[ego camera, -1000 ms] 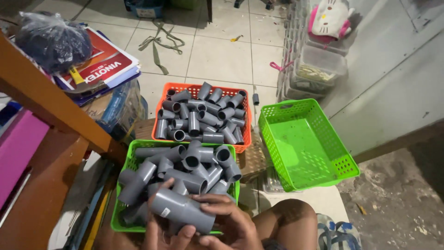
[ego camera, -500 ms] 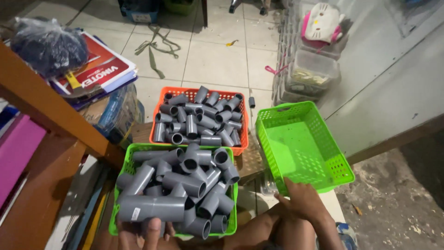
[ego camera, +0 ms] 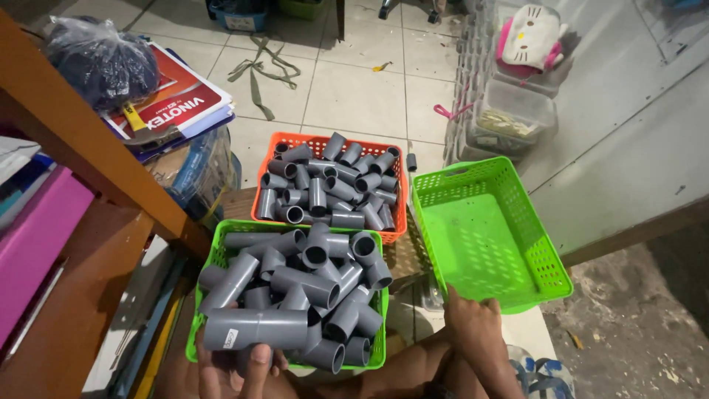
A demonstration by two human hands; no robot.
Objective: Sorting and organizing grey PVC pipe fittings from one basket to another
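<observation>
From the head camera, three baskets crowd together: an orange basket (ego camera: 399, 222) of short grey fittings at the back, a green basket (ego camera: 221, 255) heaped with grey tees in front, and an empty green basket (ego camera: 550, 266) tilted on the right. A wooden shelf edge (ego camera: 88, 148) hems in the left side; open tiled floor (ego camera: 354, 81) lies beyond. The left hand (ego camera: 240, 369) closes its fingers on a grey pipe tee (ego camera: 255, 329) over the near rim of the heaped basket. The right hand (ego camera: 476, 336) rests flat, fingers loosely open, touching the empty basket's near edge.
</observation>
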